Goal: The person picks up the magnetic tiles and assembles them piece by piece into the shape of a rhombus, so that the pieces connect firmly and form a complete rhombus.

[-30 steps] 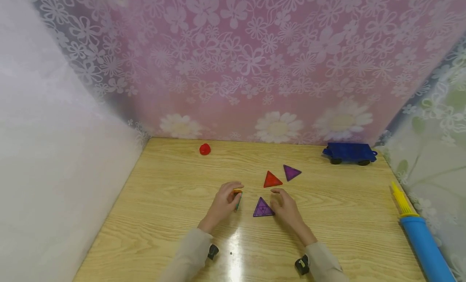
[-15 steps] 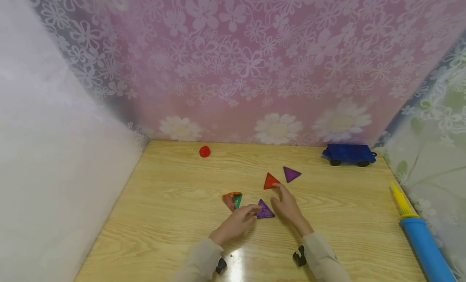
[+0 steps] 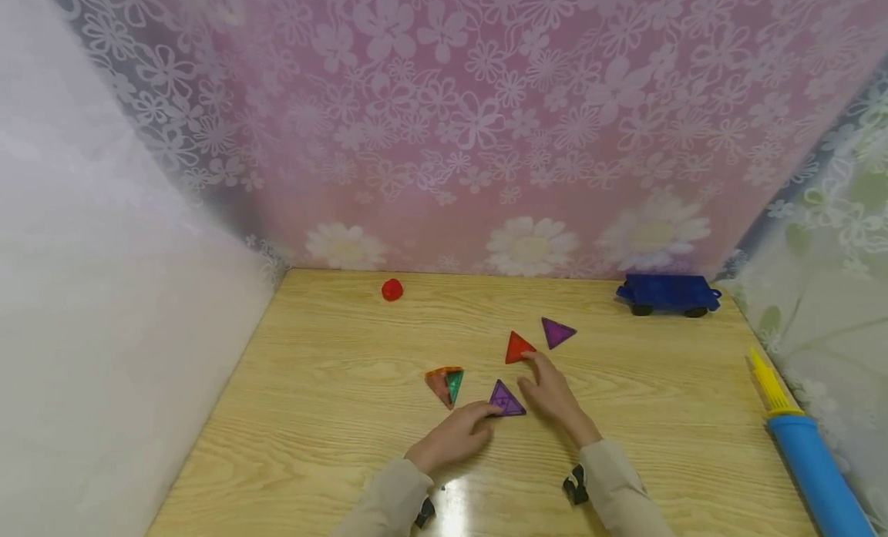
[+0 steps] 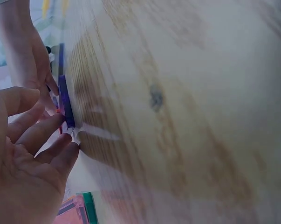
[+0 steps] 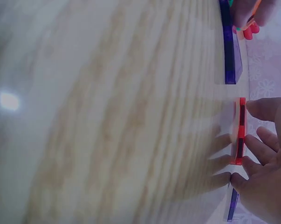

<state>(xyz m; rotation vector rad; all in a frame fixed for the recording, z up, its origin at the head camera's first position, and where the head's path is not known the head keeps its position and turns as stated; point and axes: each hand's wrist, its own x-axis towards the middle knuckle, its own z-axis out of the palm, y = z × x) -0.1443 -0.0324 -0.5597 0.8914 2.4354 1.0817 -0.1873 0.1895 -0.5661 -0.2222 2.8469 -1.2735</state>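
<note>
My left hand (image 3: pixel 454 435) touches the left corner of a purple triangular magnetic tile (image 3: pixel 509 401) that lies on the table, its fingers loosely extended. In the left wrist view that tile (image 4: pixel 65 102) shows edge-on at the fingertips. My right hand (image 3: pixel 555 392) reaches to a red triangular tile (image 3: pixel 516 347), a fingertip on its lower right corner. The right wrist view has the thumb and fingers spread along the red tile (image 5: pixel 241 130). Left of the purple tile stands a small joined piece of orange and green tiles (image 3: pixel 442 384), held by neither hand.
A second purple triangle (image 3: pixel 557 333) lies behind the red one. At the back are a small red object (image 3: pixel 391 290) and a dark blue wheeled base (image 3: pixel 667 293). A blue and yellow pump (image 3: pixel 808 452) lies along the right edge of the wooden table (image 3: pixel 312 414).
My left hand has let go of the orange and green piece and moved right and nearer to the purple tile. My right hand has shifted from beside the purple tile to the red one.
</note>
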